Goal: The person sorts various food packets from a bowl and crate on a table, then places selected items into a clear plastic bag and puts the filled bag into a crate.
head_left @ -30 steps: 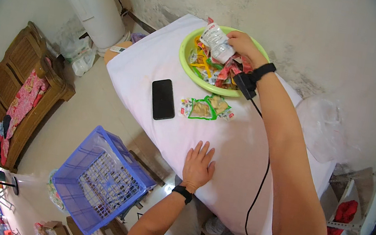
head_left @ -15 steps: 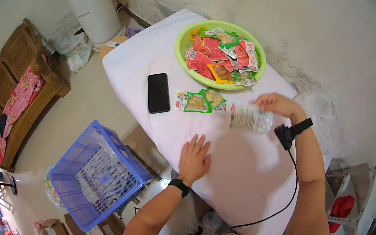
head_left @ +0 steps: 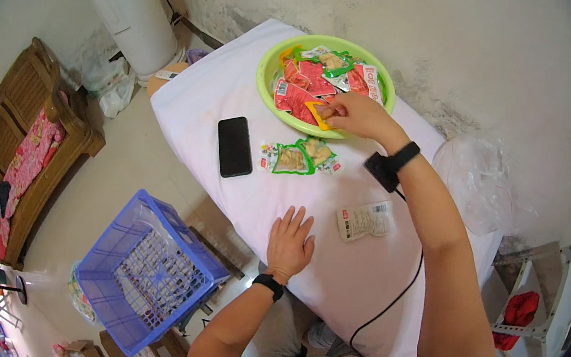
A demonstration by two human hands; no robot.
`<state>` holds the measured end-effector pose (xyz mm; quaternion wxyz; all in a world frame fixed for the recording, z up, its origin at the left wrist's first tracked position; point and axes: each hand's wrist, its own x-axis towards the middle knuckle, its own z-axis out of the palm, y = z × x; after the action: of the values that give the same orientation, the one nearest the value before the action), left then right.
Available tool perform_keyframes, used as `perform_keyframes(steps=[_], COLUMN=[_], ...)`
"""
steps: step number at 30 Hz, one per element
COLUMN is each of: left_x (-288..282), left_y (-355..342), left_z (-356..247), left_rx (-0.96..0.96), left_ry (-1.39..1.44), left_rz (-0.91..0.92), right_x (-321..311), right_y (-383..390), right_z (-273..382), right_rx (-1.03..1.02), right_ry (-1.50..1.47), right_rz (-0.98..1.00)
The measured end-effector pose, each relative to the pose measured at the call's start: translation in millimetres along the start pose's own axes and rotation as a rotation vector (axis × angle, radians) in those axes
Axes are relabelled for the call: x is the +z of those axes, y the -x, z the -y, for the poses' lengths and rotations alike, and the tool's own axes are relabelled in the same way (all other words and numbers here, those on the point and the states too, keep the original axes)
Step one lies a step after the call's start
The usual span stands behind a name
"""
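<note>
My right hand (head_left: 361,116) reaches over the near rim of a light green basin (head_left: 263,88), its fingers closed on a yellow-edged snack packet (head_left: 320,115). Around that packet the basin is heaped with red snack packets (head_left: 300,100) and green-edged ones. My left hand (head_left: 289,243) lies flat on the white cloth near the table's front edge, fingers spread, holding nothing. To its right, a pale snack packet (head_left: 365,220) rests back side up. Two green-edged snack packets (head_left: 301,156) lie touching or overlapping in front of the basin.
A black phone (head_left: 235,147) lies left of the green packets on the cloth-covered table (head_left: 193,107). A blue plastic crate (head_left: 152,273) stands left of my left arm. Clear plastic bags (head_left: 475,180) sit past the table's right side. A black cable (head_left: 392,303) runs from my right wrist strap.
My right hand has let go of the pale packet on the cloth and moved up and left into the basin, onto the yellow-edged packet. My left hand stays in place.
</note>
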<state>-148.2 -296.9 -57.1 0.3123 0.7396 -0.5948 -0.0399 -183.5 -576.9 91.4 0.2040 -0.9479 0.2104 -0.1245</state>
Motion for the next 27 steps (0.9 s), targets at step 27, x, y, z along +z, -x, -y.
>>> perform_keyframes(steps=[27], left_x=[-1], left_y=[2], left_z=[3], left_rx=[-0.024], left_ry=[-0.002], left_rz=[0.031], right_x=[44], right_y=[-123], right_z=[-85], right_rx=[0.158], right_ry=[0.243], right_rz=[-0.276])
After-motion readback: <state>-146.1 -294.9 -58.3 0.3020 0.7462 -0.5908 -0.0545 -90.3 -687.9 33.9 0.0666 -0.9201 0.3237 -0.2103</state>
